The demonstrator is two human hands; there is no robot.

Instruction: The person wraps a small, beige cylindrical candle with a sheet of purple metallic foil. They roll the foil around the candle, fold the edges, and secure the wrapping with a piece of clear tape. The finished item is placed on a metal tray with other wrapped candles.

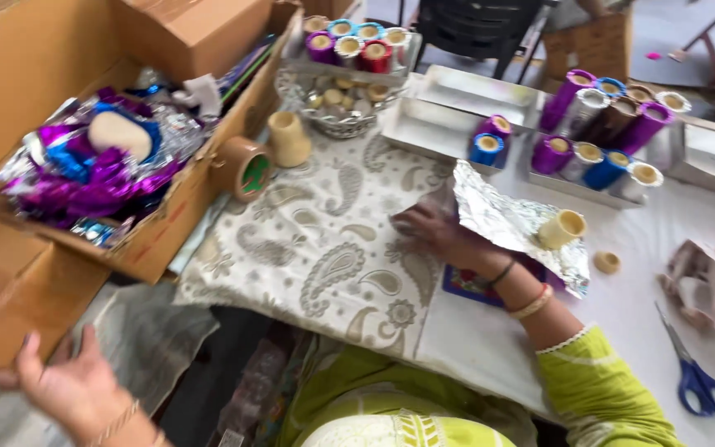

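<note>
My right hand lies low on the paisley cloth, blurred, its fingers pointing left. A crinkled silver foil sheet rests over its wrist, and a bare beige cylinder lies on that foil. I cannot tell whether the fingers pinch the foil's edge. My left hand is at the bottom left, fingers spread, against the lower flap of a big cardboard box. The box holds purple, blue and silver foil scraps and one beige cylinder.
A tape roll and a beige cylinder stand by the box. Foil-wrapped cylinders fill silver trays at the back and right. Blue-handled scissors and a crumpled cloth lie at the right. A black chair stands behind.
</note>
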